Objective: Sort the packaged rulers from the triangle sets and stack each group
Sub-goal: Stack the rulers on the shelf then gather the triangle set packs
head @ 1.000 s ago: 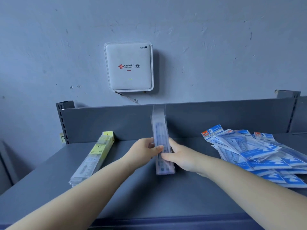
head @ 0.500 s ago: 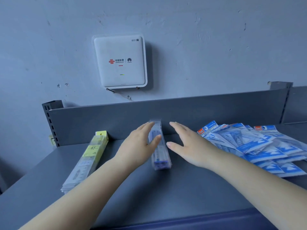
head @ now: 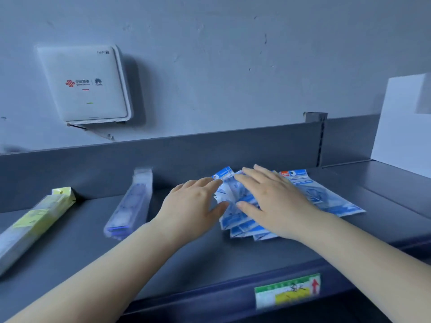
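Note:
A loose pile of blue-and-white triangle set packs [head: 326, 197] lies fanned out on the grey shelf [head: 198, 259], right of centre. My right hand [head: 272, 201] rests flat on top of the pile with straight fingers. My left hand [head: 193, 203] touches the pile's left edge, fingers straight. A stack of clear packaged rulers with blue print [head: 130, 203] lies alone on the shelf, left of my left hand. A second stack of rulers with yellow labels [head: 35, 220] lies at the far left.
A raised grey back panel [head: 210, 150] runs behind the shelf. A white router box [head: 86, 85] hangs on the wall above. A white box [head: 403, 122] stands at the right. A green and yellow sticker [head: 286, 291] marks the shelf's front edge.
Both hands let go of the blue ruler stack, which now lies flat, and moved right onto the triangle set pile. The view has swung right.

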Action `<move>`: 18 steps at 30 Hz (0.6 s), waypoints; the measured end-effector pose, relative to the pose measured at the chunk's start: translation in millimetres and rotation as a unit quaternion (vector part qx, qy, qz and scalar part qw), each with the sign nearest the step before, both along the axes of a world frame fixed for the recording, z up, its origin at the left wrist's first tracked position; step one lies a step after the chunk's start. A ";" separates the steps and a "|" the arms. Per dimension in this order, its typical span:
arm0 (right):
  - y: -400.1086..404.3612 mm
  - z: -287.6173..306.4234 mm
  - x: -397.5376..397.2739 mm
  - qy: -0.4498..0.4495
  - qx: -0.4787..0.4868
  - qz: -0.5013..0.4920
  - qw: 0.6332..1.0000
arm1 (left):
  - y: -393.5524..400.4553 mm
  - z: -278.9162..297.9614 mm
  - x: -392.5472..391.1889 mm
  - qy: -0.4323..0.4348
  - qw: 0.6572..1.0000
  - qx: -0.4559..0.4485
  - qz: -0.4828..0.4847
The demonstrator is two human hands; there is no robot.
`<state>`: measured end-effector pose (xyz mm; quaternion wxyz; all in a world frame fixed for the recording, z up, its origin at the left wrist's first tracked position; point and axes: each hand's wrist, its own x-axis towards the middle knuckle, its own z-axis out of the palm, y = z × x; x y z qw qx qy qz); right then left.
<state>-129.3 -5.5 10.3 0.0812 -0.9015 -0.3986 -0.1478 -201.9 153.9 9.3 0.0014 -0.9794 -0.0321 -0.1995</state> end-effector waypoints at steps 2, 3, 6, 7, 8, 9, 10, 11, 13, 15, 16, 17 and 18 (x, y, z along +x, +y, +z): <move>-21.8 -0.2 10.7 0.001 0.008 0.002 1.000 | -17.6 -2.6 9.4 0.016 1.000 -0.009 0.011; -30.2 0.1 15.5 0.004 0.015 0.004 1.000 | -22.5 -3.8 12.7 0.026 0.999 -0.018 0.019; -63.1 -0.9 34.9 0.023 0.035 0.011 0.999 | -38.6 -7.4 25.7 0.065 0.995 -0.053 0.046; -70.2 -1.5 40.4 0.030 0.039 0.013 0.999 | -38.7 -8.8 28.3 0.076 0.993 -0.072 0.054; -76.2 -2.3 46.0 0.040 0.043 0.012 0.998 | -37.9 -10.0 31.4 0.084 0.990 -0.098 0.058; -84.2 -3.6 52.5 0.052 0.046 0.012 0.998 | -39.8 -12.4 36.3 0.090 0.985 -0.131 0.060; -91.5 -5.2 59.0 0.066 0.050 0.010 0.997 | -42.3 -14.8 41.1 0.090 0.981 -0.162 0.058; -98.0 -6.8 66.2 0.082 0.057 0.007 0.995 | -44.8 -17.3 45.7 0.090 0.978 -0.182 0.051; -109.3 -8.8 78.8 0.124 0.083 -0.008 0.989 | -51.9 -20.1 53.8 0.098 0.978 -0.182 0.031; -118.1 -11.8 87.7 0.154 0.083 -0.031 0.984 | -59.1 -20.6 60.5 0.119 0.982 -0.145 0.015; -121.6 -13.6 90.8 0.162 0.061 -0.043 0.984 | -63.2 -20.8 63.3 0.134 0.984 -0.117 0.010; -123.9 -15.5 92.9 0.167 0.030 -0.050 0.984 | -67.5 -20.9 65.5 0.146 0.986 -0.084 0.007; -125.0 -17.5 93.3 0.172 -0.005 -0.053 0.984 | -71.0 -21.1 67.6 0.152 0.987 -0.048 0.006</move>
